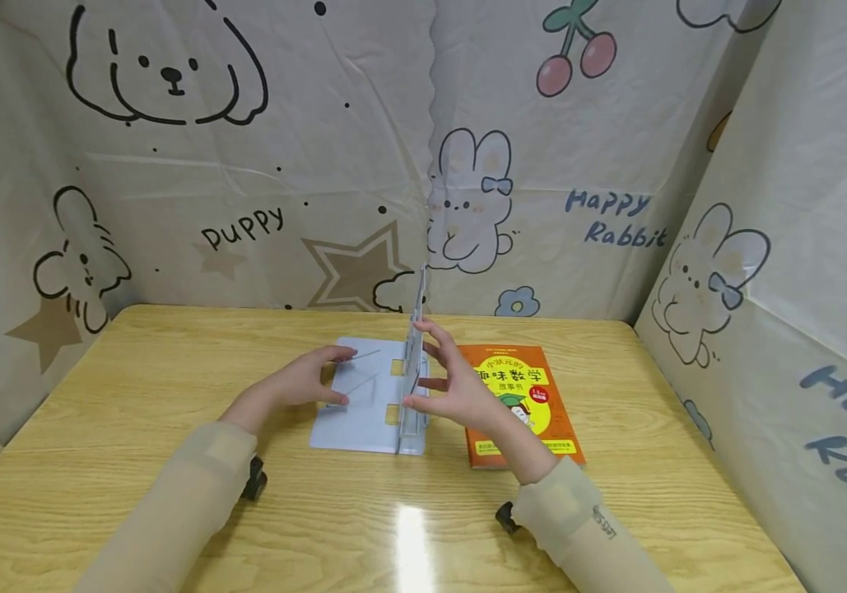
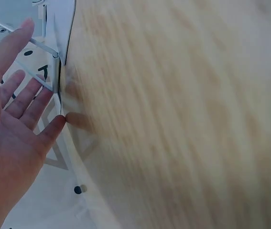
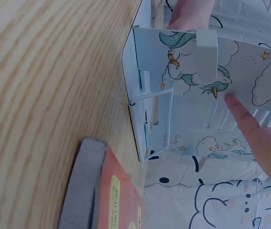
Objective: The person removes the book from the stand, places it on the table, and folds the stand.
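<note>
A white metal folding book stand [image 1: 364, 424] lies with its base plate on the table and its panel [image 3: 192, 112] upright, printed with unicorns, clouds and stars. My left hand [image 1: 309, 377] is at the base's left part, thumb and fingers spread around a thin wire support [image 2: 24, 71]. In the left wrist view the thumb lies by one wire, and the little finger reaches the plate's edge. My right hand [image 1: 460, 383] is on the panel's right side, fingers apart. One extended fingertip [image 3: 231, 99] touches the printed face in the right wrist view.
An orange book [image 1: 523, 412] with a yellow cover design lies flat right of the stand, partly under my right forearm. A wooden table [image 1: 282, 527] carries both. Printed cloth [image 1: 260, 165] hangs behind and at the sides. A wire page holder [image 3: 166, 124] projects from the stand's lower front.
</note>
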Available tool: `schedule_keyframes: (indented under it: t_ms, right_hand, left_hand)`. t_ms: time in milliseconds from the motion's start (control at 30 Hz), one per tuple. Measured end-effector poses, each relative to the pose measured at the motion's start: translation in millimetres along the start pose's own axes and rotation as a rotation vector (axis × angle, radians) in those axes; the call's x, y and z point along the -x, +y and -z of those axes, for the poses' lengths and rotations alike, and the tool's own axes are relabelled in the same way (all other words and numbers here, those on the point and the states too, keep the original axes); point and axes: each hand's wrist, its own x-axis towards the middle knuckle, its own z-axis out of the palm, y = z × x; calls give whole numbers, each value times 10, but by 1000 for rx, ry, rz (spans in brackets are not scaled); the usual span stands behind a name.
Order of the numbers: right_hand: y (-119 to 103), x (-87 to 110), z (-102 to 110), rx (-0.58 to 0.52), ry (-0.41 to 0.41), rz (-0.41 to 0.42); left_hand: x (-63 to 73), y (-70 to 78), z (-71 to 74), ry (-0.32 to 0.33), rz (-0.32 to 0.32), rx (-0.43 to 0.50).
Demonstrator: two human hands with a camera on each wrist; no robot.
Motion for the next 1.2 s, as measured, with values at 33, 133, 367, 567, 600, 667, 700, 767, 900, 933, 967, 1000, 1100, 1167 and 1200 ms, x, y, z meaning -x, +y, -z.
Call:
schedule_keyframes:
  t_ms: [33,133,367,567,600,667,700,767,900,933,967,1000,1100,1167,1200]
  right_hand:
    - [1,-2,0,1,-1,-1]
    - [4,-4,-1,3,-3,0]
    - [0,-5,-12,-5,-6,9]
    - [3,-2,-4,-3,-8,1]
    - [5,-3,-2,-1,-8,0]
    - [8,-7,2,4,-9,0]
    - [9,-9,4,5,-10,-1]
    - [8,-10,6,7,-13,-2]
    - [5,-17,9,9,-18,-1]
    - [5,-19,9,9,-19,1]
    - [4,-21,10,10,-20,1]
    - [3,-22,10,10,-20,0]
    - [2,-25,12,9,-22,2]
    - [0,-27,14,6,-26,-2]
    - [-1,-30,15,7,-28,-2]
  left_hand:
    - [-6,-1,-1,-5,5,-10]
    - [-23,-13,-3,-14,9,-34]
    - [-55,-28,-9,-21,-9,-80]
    - [-83,-27,-13,-36,-1,-124]
    - [-86,-23,-14,-39,0,-132]
    - [-92,-9,-17,-45,0,-151]
    - [-94,0,-19,-47,-3,-161]
    - [-98,19,-21,-53,-11,-177]
    - [-111,54,-34,-65,-15,-214]
    - [-114,62,-37,-67,-13,-223]
    - [-119,71,-39,-69,-10,-232]
    - [-122,80,-40,-72,-6,-240]
    - [-121,115,-43,-78,13,-258]
    - [-122,132,-40,-84,29,-268]
    - [-122,137,-39,-85,35,-274]
